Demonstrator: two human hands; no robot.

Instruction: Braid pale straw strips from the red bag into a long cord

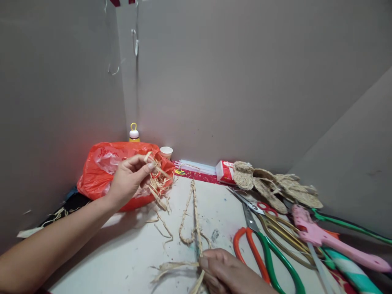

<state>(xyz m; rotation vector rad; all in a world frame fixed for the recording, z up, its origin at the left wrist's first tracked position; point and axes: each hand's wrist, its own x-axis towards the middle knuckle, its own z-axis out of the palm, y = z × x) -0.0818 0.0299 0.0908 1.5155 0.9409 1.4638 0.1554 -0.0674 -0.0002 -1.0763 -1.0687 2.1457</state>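
My left hand (131, 177) is raised at the mouth of a red plastic bag (101, 163). Its thumb and fingers are pinched on a pale, dry husk strip (159, 168). A tangle of similar loose strips (157, 185) spills from the bag below the fingers. Near the front edge, my right hand (225, 271) is closed on the end of a braided straw-coloured cord (196, 216). The cord runs away over the table and doubles back in a loop. Loose strip ends (174, 267) stick out to the left of the right fingers.
Scissors with red and green handles (265, 249), gold-handled scissors (286, 234) and a pink glue gun (330, 241) crowd the right side. Behind them lie woven straw pieces (275, 183) and a red-white box (225, 171). A paper cup (166, 152) and bottle (134, 134) stand at the back.
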